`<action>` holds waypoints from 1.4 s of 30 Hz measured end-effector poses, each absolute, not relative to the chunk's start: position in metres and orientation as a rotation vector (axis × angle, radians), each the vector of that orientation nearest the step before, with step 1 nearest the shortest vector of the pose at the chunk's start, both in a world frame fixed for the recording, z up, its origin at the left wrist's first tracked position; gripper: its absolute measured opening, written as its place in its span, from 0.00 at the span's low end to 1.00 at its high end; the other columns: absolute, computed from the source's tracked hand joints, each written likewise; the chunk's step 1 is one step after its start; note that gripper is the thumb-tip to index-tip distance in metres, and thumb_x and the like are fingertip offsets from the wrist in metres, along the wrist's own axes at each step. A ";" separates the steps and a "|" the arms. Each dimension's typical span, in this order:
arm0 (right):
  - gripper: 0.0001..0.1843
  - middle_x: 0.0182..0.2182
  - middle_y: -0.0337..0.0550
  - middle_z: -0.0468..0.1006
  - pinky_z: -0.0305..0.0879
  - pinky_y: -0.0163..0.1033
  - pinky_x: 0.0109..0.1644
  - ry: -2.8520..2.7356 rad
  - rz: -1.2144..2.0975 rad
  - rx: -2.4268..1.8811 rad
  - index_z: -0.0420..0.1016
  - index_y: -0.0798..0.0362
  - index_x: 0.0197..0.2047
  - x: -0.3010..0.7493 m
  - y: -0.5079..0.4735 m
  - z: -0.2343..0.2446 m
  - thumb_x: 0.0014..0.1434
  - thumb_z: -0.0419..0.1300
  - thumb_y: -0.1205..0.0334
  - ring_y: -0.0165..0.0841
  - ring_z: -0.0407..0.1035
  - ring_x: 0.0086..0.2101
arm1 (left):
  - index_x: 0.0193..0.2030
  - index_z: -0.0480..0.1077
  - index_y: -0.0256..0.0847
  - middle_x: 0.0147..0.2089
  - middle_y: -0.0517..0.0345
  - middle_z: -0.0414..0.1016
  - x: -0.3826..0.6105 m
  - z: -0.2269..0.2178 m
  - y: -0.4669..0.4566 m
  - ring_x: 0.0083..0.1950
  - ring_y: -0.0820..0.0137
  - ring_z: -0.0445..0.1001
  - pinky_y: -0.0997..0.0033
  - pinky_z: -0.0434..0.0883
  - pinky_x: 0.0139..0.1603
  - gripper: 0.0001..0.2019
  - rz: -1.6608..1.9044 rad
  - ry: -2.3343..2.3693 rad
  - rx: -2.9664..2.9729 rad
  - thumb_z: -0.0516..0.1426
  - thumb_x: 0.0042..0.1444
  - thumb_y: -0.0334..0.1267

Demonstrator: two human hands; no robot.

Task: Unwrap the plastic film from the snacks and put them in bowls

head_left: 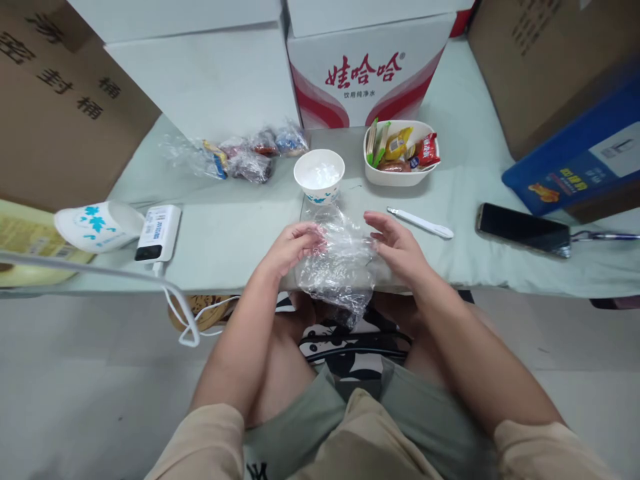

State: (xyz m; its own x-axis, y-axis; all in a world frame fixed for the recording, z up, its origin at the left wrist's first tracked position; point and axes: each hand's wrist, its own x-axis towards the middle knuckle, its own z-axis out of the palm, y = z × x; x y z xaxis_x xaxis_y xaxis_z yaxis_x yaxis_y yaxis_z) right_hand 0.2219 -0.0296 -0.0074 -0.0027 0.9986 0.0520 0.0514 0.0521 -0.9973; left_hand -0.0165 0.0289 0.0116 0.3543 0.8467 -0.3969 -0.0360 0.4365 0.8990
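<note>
A crumpled clear plastic bag [340, 267] hangs at the table's front edge, its lower part over my lap. My left hand [296, 245] is closed on the bag's left side, fingers bent together. At its right side, my right hand [397, 247] has its fingers apart, with the fingertips by the plastic; whether they touch it is hard to see. Just behind the bag stands a white paper cup [320, 175] with a blue leaf print and something whitish, perhaps clear plastic, inside. A white-handled tool [420, 223] lies to the right of my right hand.
A white tub [400, 175] holds several wrapped snacks. Bagged bundles [250, 160] lie at the back left. A tipped paper cup [100, 227] and a cabled power bank [159, 233] are on the left, a phone [523, 230] on the right. Boxes [370, 73] line the back.
</note>
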 end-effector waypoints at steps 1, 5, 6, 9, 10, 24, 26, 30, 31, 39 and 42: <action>0.26 0.64 0.43 0.70 0.61 0.55 0.66 -1.304 1.121 -1.186 0.76 0.42 0.55 0.224 -0.032 -0.005 0.50 0.63 0.63 0.44 0.63 0.64 | 0.34 0.76 0.38 0.32 0.58 0.80 -0.016 0.011 0.029 0.32 0.72 0.79 0.72 0.75 0.37 0.09 0.708 1.050 0.965 0.66 0.45 0.35; 0.27 0.63 0.41 0.71 0.55 0.58 0.68 -1.436 1.044 -1.190 0.74 0.40 0.56 0.230 -0.042 0.006 0.52 0.61 0.63 0.45 0.60 0.66 | 0.32 0.76 0.38 0.34 0.58 0.80 -0.017 0.008 0.028 0.34 0.72 0.79 0.73 0.74 0.38 0.06 0.748 1.053 1.009 0.65 0.47 0.36; 0.26 0.62 0.41 0.72 0.55 0.59 0.69 -1.461 1.057 -1.184 0.73 0.40 0.57 0.231 -0.044 0.007 0.53 0.60 0.62 0.45 0.61 0.65 | 0.32 0.76 0.38 0.35 0.58 0.80 -0.017 0.008 0.029 0.34 0.72 0.79 0.73 0.74 0.38 0.05 0.755 1.059 1.016 0.65 0.47 0.36; 0.26 0.61 0.43 0.74 0.56 0.60 0.69 -1.471 1.147 -1.120 0.72 0.42 0.58 0.232 -0.045 0.008 0.55 0.63 0.56 0.46 0.65 0.63 | 0.32 0.76 0.38 0.35 0.57 0.80 -0.017 0.006 0.031 0.34 0.73 0.78 0.72 0.74 0.38 0.06 0.780 1.081 1.025 0.64 0.47 0.36; 0.27 0.60 0.45 0.75 0.58 0.60 0.68 -1.444 1.193 -1.105 0.71 0.42 0.59 0.230 -0.044 0.008 0.56 0.64 0.54 0.46 0.66 0.62 | 0.33 0.76 0.37 0.35 0.57 0.80 -0.017 0.005 0.031 0.34 0.73 0.78 0.71 0.75 0.39 0.06 0.787 1.085 1.031 0.64 0.47 0.35; 0.17 0.45 0.35 0.85 0.55 0.57 0.66 -1.960 0.623 -1.160 0.78 0.45 0.29 0.217 -0.048 0.017 0.57 0.51 0.73 0.41 0.69 0.61 | 0.32 0.79 0.38 0.33 0.57 0.80 -0.012 0.009 0.030 0.34 0.70 0.77 0.70 0.75 0.38 0.09 0.876 1.101 1.009 0.67 0.41 0.36; 0.20 0.45 0.33 0.85 0.51 0.56 0.66 -2.116 0.553 -1.162 0.79 0.44 0.33 0.218 -0.052 0.013 0.56 0.50 0.76 0.41 0.65 0.65 | 0.32 0.79 0.38 0.34 0.56 0.80 -0.012 0.010 0.031 0.35 0.70 0.77 0.70 0.75 0.40 0.08 0.915 1.124 0.979 0.67 0.41 0.34; 0.23 0.54 0.30 0.81 0.44 0.61 0.68 -2.354 0.532 -1.211 0.80 0.42 0.37 0.220 -0.053 0.004 0.54 0.53 0.79 0.44 0.55 0.70 | 0.31 0.77 0.38 0.34 0.57 0.80 -0.014 0.012 0.034 0.37 0.68 0.79 0.68 0.76 0.43 0.06 0.980 1.091 0.884 0.63 0.43 0.34; 0.23 0.56 0.30 0.80 0.42 0.63 0.68 -2.396 0.546 -1.233 0.81 0.42 0.37 0.220 -0.053 0.002 0.54 0.53 0.80 0.46 0.53 0.70 | 0.31 0.77 0.38 0.34 0.57 0.80 -0.014 0.012 0.034 0.37 0.68 0.80 0.67 0.76 0.43 0.06 1.003 1.071 0.861 0.62 0.44 0.35; 0.25 0.54 0.35 0.82 0.41 0.71 0.68 -2.409 0.580 -1.383 0.79 0.43 0.44 0.215 -0.052 -0.005 0.55 0.52 0.81 0.50 0.53 0.70 | 0.37 0.72 0.41 0.36 0.57 0.79 -0.021 0.017 0.035 0.38 0.66 0.80 0.69 0.75 0.39 0.15 0.984 1.091 0.849 0.57 0.38 0.31; 0.28 0.50 0.42 0.83 0.41 0.72 0.68 -2.330 0.579 -1.428 0.70 0.42 0.62 0.209 -0.053 -0.003 0.63 0.52 0.73 0.50 0.54 0.70 | 0.46 0.68 0.46 0.39 0.56 0.78 -0.027 0.020 0.035 0.41 0.61 0.80 0.63 0.76 0.39 0.19 0.940 1.002 0.791 0.59 0.45 0.40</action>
